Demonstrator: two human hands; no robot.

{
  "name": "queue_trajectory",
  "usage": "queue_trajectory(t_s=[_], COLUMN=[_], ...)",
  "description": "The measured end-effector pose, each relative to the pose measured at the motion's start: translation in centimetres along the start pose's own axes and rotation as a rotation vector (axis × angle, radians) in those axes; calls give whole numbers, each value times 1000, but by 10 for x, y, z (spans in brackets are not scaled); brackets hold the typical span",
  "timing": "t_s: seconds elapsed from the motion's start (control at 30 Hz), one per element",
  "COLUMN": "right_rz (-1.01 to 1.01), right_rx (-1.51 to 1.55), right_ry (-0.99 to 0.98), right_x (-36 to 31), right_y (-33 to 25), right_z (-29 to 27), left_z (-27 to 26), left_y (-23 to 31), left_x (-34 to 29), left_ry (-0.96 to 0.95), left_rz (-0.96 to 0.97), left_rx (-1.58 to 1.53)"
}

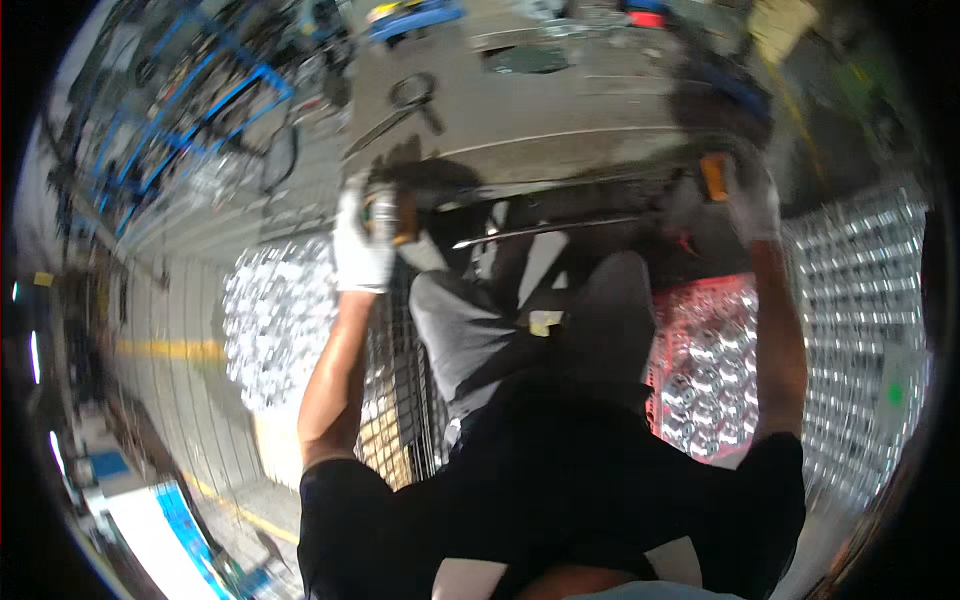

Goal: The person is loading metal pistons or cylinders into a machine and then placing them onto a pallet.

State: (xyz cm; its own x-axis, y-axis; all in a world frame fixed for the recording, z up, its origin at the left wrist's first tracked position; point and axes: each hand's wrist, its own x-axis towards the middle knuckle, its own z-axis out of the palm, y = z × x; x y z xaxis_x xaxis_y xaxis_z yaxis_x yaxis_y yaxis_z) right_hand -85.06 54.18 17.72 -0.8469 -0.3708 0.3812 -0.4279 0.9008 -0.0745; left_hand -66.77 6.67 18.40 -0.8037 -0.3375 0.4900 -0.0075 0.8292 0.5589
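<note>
My left hand (358,245), in a white glove, is at the near left edge of a worn grey bench (560,95). Its fingers, smeared by motion, seem closed around a small shiny metal part (382,212). Right beside that lies an orange-brown block (406,217). My right hand (757,200), gloved too, reaches to the bench's right end, next to an orange piece (714,177); its fingers are blurred and partly hidden. Between the hands, a thin metal rod (545,232) with a pointed end lies across the dark gap above my knees.
Heaped shiny metal parts (280,320) sit left by a wire cage (180,320). A red crate (665,340) of round metal parts stands right of my legs, near stacked rows of shiny parts (860,320). A dark ring-shaped tool (412,92) and a blue item (418,18) lie on the bench.
</note>
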Motion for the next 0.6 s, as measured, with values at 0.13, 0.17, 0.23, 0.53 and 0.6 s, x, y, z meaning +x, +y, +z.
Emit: queue_trajectory(t_s=[0.13,0.17,0.23,0.53,0.6], right_rz=[167,142,73,279,226], right_rx=[80,-33,-213,-265,-295], right_ry=[-111,-118,-99,-311,-241], right_x=[-26,-24,-26,-10,-18], right_y=[2,-11,-13,-56,-38], right_z=[35,36,43,5,16], left_z=[14,11,9,12,12], left_y=[-25,-34,-37,-31,-20], left_x=[-38,-44,-49,-48,-46], left_ry=[-156,-158,-151,-176,-167], left_rz=[171,192,197,169,126], left_rx=[234,269,300,380,298])
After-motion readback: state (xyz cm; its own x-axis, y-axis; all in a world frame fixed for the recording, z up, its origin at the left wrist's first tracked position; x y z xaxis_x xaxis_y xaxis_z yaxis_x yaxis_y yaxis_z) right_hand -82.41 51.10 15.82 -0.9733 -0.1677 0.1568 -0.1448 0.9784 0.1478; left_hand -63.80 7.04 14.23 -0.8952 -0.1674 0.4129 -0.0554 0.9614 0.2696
